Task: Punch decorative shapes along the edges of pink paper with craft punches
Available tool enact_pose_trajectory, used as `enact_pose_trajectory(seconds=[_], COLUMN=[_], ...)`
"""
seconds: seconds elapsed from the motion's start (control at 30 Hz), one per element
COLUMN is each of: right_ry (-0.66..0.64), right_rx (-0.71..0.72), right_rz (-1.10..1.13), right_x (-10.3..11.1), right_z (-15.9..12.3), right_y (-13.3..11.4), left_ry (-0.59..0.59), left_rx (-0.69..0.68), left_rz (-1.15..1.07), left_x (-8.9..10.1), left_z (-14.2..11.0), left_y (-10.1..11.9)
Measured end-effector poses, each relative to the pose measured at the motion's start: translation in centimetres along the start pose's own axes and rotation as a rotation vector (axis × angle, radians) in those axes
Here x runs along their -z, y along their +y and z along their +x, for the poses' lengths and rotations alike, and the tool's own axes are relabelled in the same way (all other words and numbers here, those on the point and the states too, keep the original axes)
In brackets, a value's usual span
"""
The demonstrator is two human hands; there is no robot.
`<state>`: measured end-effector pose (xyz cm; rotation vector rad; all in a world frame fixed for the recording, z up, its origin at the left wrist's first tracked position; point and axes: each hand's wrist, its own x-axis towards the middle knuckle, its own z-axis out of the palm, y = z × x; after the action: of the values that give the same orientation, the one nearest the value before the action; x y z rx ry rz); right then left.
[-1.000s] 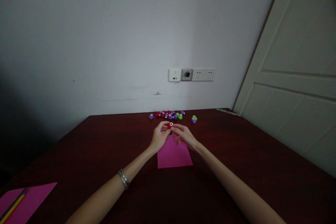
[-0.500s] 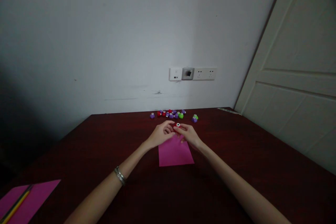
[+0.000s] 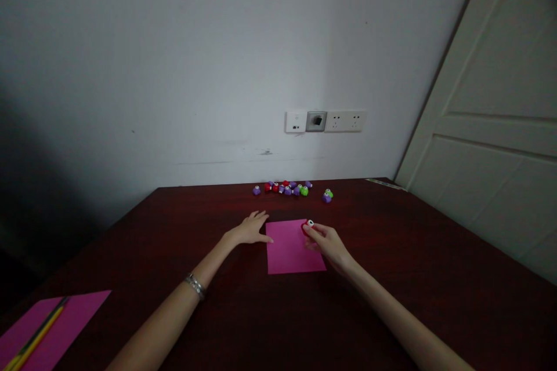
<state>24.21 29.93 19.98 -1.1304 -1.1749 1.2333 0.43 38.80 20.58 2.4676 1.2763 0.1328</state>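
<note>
Red piece (image 3: 304,227) in R hand (image 3: 331,244), fingers (image 3: 322,227) pinching it; L hand (image 3: 248,230) spread wide nr pink sheet (image 3: 289,254) (might skid if bumped). Poss. drop if grip slackens.

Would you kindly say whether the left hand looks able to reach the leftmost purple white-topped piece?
Probably yes: the left hand is open, and nothing visible blocks it from that purple piece.
</note>
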Motion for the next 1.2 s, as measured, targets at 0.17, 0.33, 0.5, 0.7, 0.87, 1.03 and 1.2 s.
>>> enact_pose_trajectory(seconds=[0.17,0.33,0.5,0.7,0.87,1.03,1.2], right_ry=[0.011,0.015,0.011,-0.005,-0.009,-0.012,-0.005], right_rx=[-0.017,-0.002,0.011,0.02,0.035,0.05,0.024], right_rz=[-0.011,-0.035,-0.048,-0.058,-0.078,-0.09,-0.077], right_x=[-0.3,-0.5,-0.4,-0.3,-0.3,-0.4,-0.4], right_z=[-0.4,-0.5,-0.3,-0.2,-0.4,-0.5,-0.3], right_y=[-0.4,-0.4,0.0,0.3,0.0,-0.1,0.2], left_ry=[-0.004,0.055,0.121,0.231,0.245,-0.013,-0.264], left_rx=[-0.084,-0.137,-0.163,-0.093,0.054,0.169,0.172], left_rz=[-0.078,-0.067,-0.065,-0.212,-0.725,-1.063,-0.91], left_x=[0.1,0.1,-0.3,-0.8,-0.6,0.4,0.5], left_z=[0.0,0.2,0.6,1.6,1.8,0.3,-0.3], left_y=[0.6,0.8,0.6,0.3,1.1,2.2,2.0])
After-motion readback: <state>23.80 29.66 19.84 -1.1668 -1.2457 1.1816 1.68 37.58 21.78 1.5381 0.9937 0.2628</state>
